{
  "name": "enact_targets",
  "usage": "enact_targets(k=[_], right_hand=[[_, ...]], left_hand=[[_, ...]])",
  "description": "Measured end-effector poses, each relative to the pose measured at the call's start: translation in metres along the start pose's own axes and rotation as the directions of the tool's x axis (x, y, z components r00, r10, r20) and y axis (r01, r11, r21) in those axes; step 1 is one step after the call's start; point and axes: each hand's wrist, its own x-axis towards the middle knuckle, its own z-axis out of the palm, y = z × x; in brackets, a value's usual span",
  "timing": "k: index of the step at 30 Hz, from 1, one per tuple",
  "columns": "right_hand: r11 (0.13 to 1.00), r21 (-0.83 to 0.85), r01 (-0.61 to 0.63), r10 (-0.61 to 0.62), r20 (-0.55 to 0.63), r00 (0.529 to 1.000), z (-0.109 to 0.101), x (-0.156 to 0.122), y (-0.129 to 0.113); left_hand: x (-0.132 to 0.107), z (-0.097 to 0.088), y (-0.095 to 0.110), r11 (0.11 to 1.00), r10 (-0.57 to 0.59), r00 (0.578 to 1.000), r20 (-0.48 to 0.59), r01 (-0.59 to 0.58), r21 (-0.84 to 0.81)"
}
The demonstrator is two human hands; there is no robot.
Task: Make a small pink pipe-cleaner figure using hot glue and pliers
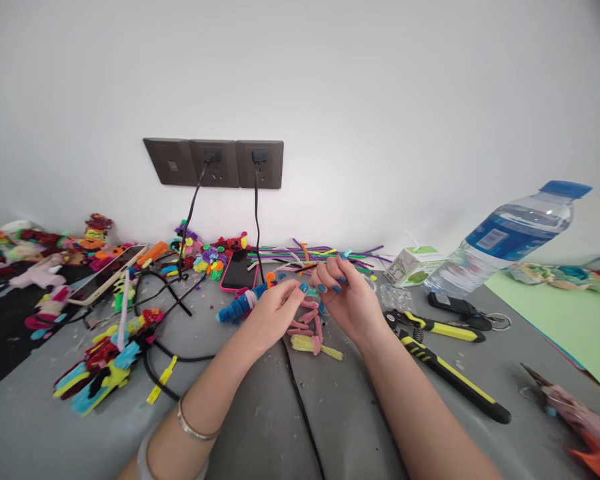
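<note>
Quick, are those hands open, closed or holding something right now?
Left hand: pinched closed; can't tell on what, if anything.
Right hand: curled closed; can't tell on what, if anything.

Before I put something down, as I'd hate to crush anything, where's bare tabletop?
Near-left tabletop, bordered by the fuzzy figures and left forearm; also, mostly, between the black cable and right forearm. Along the wall it's crowded: pipe cleaners, phones, more figures.

Pipe-cleaner pieces (303,344) lay on table (360,420), center. Stem bundle (325,252) ran behind, along wall (330,100), phone (237,270) at its left end. Wire strippers (455,378) sat right of pieces, key fob (450,305) behind, bottle (510,233) behind fob, paper (555,320) far right.
</note>
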Motion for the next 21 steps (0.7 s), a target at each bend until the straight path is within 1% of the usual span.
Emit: enact_targets(k=[2, 4, 6, 9, 12, 14, 15, 16, 19, 21], right_hand=[[0.999, 0.024, -0.042, 0.041, 0.031, 0.999, 0.000, -0.001, -0.003], [0.991, 0.074, -0.111, 0.105, 0.075, 0.992, 0.000, -0.002, -0.006], [0.973, 0.135, -0.185, 0.170, 0.116, 0.979, 0.001, -0.004, -0.010], [0.943, 0.228, -0.242, 0.212, 0.147, 0.966, 0.003, -0.006, -0.014], [0.924, 0.289, -0.252, 0.212, 0.162, 0.964, 0.006, -0.007, -0.014], [0.913, 0.316, -0.260, 0.212, 0.177, 0.961, 0.006, -0.007, -0.014], [0.907, 0.323, -0.272, 0.221, 0.186, 0.958, 0.006, -0.007, -0.014], [0.901, 0.322, -0.290, 0.238, 0.193, 0.952, 0.006, -0.007, -0.015], [0.894, 0.269, -0.358, 0.314, 0.196, 0.929, 0.005, -0.007, -0.017], [0.895, 0.208, -0.395, 0.358, 0.194, 0.913, 0.005, -0.007, -0.020]], left_hand=[[-0.001, 0.000, 0.000, 0.995, 0.041, 0.996, 0.083, -0.049, 0.089], [-0.002, 0.000, 0.001, 0.996, 0.028, 0.983, 0.183, -0.043, 0.078], [-0.003, 0.000, 0.004, 1.000, -0.005, 0.963, 0.270, 0.008, -0.012], [-0.005, -0.001, 0.009, 0.981, -0.051, 0.944, 0.327, 0.109, -0.163], [-0.006, -0.001, 0.013, 0.948, -0.148, 0.908, 0.392, 0.243, -0.206], [-0.006, 0.002, 0.013, 0.930, -0.177, 0.884, 0.432, 0.294, -0.221], [-0.006, 0.003, 0.012, 0.928, -0.165, 0.888, 0.428, 0.287, -0.238], [-0.006, 0.005, 0.011, 0.930, -0.141, 0.904, 0.405, 0.261, -0.260], [-0.005, 0.009, 0.008, 0.935, -0.060, 0.959, 0.278, 0.152, -0.321], [-0.005, 0.011, 0.009, 0.937, -0.037, 0.979, 0.201, 0.104, -0.335]])
